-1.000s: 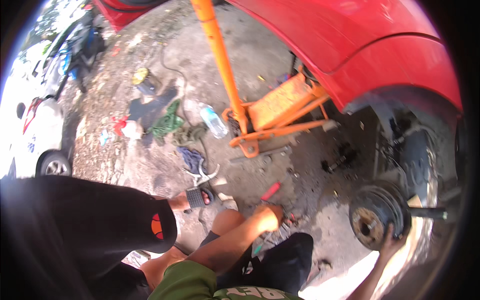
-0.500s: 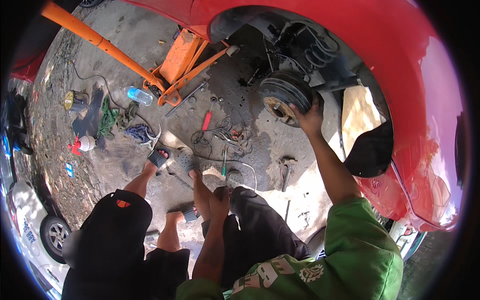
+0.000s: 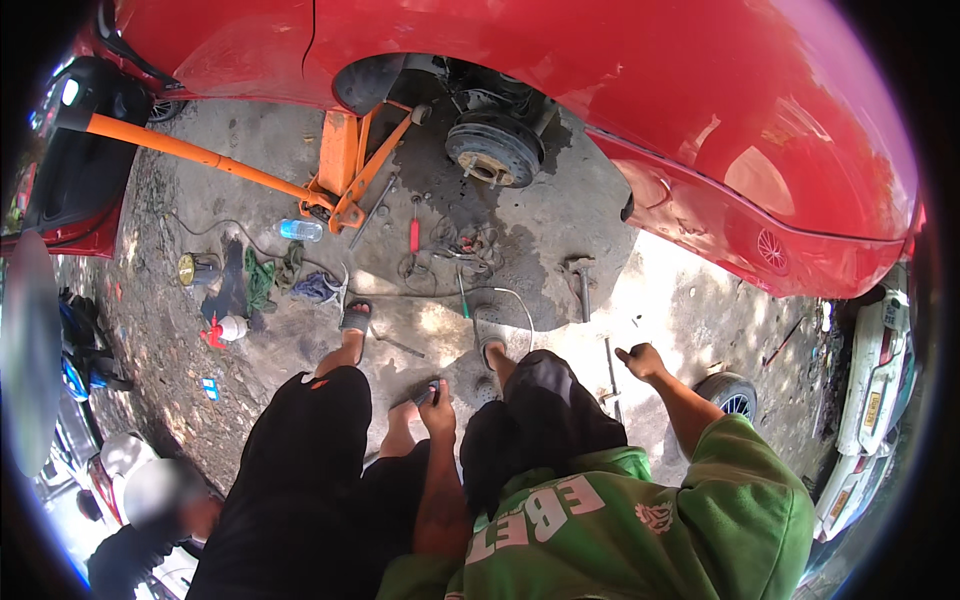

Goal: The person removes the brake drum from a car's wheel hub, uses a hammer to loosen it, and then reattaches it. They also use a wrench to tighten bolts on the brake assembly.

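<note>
My right hand (image 3: 642, 362) is closed in a loose fist over the sunlit ground, its thumb pointing left. Nothing shows in it. Close to its left lies a long metal wrench (image 3: 612, 380). My left hand (image 3: 436, 398) is in front of my left leg, its fingers curled at a small dark thing I cannot make out. Beyond both hands, a brown-centred brake drum (image 3: 490, 165) is exposed in the wheel arch of a red car (image 3: 560, 60). A hammer (image 3: 584, 290) rests between my right hand and the drum.
An orange floor jack (image 3: 342, 150) stands by the car. A green-handled screwdriver (image 3: 463, 292), a red-handled tool (image 3: 414, 235), tangled wires (image 3: 465, 250) and a bottle (image 3: 301, 230) lie around. A wheel (image 3: 730, 395) is at my right. Another person in black shorts (image 3: 300, 430) stands at my left.
My right hand has come off the brake drum and back toward me, now closed. The view has shifted back and shows more of the car. The person beside me has straightened up.
</note>
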Demonstrator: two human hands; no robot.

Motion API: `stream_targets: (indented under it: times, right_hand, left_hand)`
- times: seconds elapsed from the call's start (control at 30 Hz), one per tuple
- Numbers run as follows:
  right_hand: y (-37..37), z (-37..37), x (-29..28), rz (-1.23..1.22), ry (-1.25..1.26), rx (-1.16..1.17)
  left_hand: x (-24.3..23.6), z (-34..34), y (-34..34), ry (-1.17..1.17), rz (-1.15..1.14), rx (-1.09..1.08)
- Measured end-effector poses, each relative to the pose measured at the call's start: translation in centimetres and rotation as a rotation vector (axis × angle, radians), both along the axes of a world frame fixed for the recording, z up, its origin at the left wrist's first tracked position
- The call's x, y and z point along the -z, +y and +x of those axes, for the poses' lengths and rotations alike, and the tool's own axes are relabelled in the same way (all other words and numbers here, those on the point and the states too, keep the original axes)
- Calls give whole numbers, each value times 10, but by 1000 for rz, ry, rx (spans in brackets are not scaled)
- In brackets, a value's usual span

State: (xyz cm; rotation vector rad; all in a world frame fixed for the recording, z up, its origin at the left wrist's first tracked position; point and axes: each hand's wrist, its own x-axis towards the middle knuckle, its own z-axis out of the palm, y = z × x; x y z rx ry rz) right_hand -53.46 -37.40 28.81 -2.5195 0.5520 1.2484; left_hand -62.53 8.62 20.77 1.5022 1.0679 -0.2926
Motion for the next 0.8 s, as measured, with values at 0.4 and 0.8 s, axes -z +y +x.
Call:
stream_targets:
  times: [0.4, 0.8]
  right_hand:
    - [159, -94, -152, 671, -986, -112]
    - [-103, -43, -285, 610, -1033, -548]
  left_hand:
    - [-159, 11, -198, -216, -920, -134]
    - [-150, -224, -135, 24, 12, 56]
